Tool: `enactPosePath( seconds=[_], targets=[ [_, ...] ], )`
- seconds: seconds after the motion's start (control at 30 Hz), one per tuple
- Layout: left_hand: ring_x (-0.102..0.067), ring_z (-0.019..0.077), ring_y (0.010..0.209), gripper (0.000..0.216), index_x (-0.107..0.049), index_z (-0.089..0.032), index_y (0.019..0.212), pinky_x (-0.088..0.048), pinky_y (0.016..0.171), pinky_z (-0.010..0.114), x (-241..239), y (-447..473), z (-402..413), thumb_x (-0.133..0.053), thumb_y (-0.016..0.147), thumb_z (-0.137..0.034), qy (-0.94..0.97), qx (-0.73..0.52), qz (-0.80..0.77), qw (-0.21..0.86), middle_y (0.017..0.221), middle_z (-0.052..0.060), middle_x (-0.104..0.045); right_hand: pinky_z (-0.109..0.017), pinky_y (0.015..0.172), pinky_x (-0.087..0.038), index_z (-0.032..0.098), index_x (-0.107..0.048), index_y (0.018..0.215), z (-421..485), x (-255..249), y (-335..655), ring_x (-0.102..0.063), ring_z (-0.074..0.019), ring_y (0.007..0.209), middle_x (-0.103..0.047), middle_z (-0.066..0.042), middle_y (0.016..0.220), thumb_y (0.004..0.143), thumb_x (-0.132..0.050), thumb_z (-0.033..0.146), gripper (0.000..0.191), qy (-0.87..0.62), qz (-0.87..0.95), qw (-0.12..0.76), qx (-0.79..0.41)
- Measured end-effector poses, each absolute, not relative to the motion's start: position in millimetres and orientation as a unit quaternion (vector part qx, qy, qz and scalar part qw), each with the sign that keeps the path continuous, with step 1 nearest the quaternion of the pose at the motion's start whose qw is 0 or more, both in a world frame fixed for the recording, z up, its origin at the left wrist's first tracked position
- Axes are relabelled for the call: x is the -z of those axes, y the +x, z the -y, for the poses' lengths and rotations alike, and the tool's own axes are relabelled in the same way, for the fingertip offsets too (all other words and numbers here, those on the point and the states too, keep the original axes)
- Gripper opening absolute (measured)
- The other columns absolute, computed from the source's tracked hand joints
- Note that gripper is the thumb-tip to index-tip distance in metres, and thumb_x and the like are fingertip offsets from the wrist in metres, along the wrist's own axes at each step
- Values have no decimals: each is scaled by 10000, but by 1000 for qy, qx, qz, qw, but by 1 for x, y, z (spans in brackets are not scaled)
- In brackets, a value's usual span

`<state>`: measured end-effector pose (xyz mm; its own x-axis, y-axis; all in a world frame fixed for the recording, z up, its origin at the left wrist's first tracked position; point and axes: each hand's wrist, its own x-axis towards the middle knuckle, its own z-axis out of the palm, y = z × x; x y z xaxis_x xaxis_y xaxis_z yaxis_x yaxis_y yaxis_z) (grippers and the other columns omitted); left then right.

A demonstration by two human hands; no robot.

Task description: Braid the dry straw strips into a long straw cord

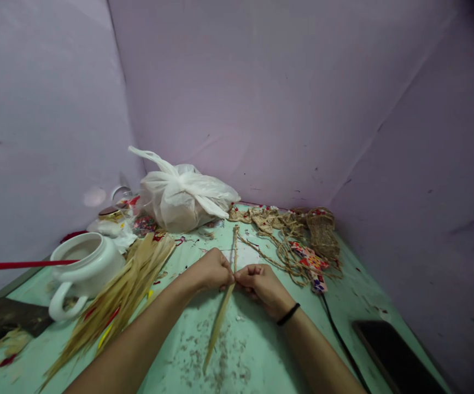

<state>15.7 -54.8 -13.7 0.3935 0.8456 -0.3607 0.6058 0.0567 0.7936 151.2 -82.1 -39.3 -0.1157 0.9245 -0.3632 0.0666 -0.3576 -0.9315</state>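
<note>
Fingertips of the left hand were found pinched on a fibre strip, with no gap visible between them. Those of the right hand were likewise closed on it, just beside the left. How firmly either pinch was set could not be told. The strip was located between the forearms, over the middle of the table; beyond the pinch it appeared narrow and twisted like cord, while the near length was flat, tapered and unheld.

The material was judged very light, dry and springy, stiffer along its flat length than across it, and liable to split or fray if creased sharply. A slightly slick surface was suspected. A close pinch where cord met flat strip was considered the soundest hold; the thin near tip was rated the poorest.

A black band was noted on the right wrist. To the left, a bundle of similar strips was seen beside a white pot. To the right, twisted cords and a dark phone were recorded. A tied plastic bag was observed near the back wall.
</note>
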Motion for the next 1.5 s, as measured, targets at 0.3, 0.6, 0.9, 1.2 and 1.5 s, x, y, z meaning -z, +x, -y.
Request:
enactPosePath(
  seconds=[0.3, 0.6, 0.9, 1.2, 1.5],
  targets=[
    [-402, 55, 385, 256, -620, -125, 753, -280, 373, 172, -42, -48, 71, -541, 611, -323, 638, -267, -603, 397, 591, 8, -572, -189, 331, -144, 140, -482, 527, 84, 43, 149, -249, -22, 313, -373, 69, 386, 573, -571, 268, 163, -571, 454, 339, -594],
    [-360, 65, 393, 208, -563, -137, 605, -266, 393, 179, 2, -119, 151, -536, 633, -341, 535, -299, -718, 329, 423, -37, -449, -187, 326, -198, 146, -484, 527, 86, 42, 149, -285, -34, 307, -383, 67, 383, 602, -551, 269, 159, -570, 482, 331, -577],
    [-465, 52, 478, 186, -620, -125, 636, -348, 466, 157, -97, -69, 115, -517, 675, -275, 670, -401, -609, 141, 507, -21, -544, -189, 336, -210, 147, -485, 527, 86, 45, 149, -306, -41, 329, -421, 46, 406, 615, -552, 262, 159, -575, 497, 319, -566],
    [-541, 97, 773, 643, -581, 74, 681, -239, 494, 203, -173, 52, 39, -48, 638, -283, 853, -344, -393, 13, 714, -20, -582, -198, 341, -194, 157, -474, 511, 85, 45, 149, -279, -42, 323, -396, 50, 389, 621, -540, 261, 165, -582, 509, 301, -558],
    [-480, 152, 423, 242, -435, -180, 296, -330, 475, 272, -69, -33, 168, -619, 381, -48, 852, 217, -438, 189, 312, 2, -429, -196, 344, -231, 158, -491, 499, 79, 58, 151, -340, -56, 326, -430, 33, 382, 605, -532, 255, 149, -576, 557, 307, -513]
  ],
)
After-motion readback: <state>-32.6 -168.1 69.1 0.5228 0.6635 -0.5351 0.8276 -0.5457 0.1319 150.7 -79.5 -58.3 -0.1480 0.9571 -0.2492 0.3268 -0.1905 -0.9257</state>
